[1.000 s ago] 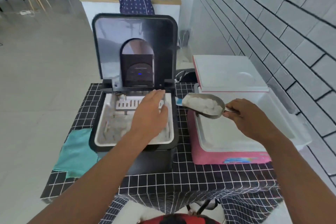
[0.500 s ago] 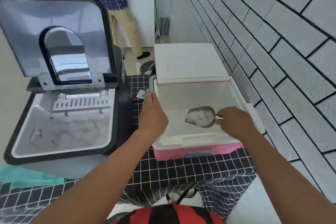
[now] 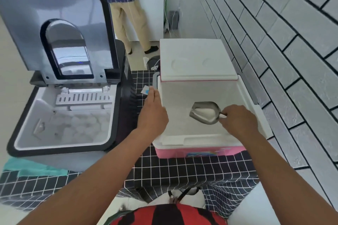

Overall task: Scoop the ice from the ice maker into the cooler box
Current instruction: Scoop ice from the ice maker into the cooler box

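Checked tablecloth (image 3: 182,173): right hand (image 3: 239,121) holds scoop (image 3: 205,112) over cooler box (image 3: 201,150)

A single head-worn wide-angle camera looks steeply down and forward from close above the checked tabletop (image 3: 164,171), framing the ice maker (image 3: 60,140) left and cooler box (image 3: 201,151) right.

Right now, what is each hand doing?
Left hand: open, resting on the pink-and-white cooler box rim.
Right hand: holding the metal ice scoop.

Checked tablecloth (image 3: 182,173): ice maker (image 3: 60,159), cooler box (image 3: 199,152), perhaps cloth (image 3: 33,169).
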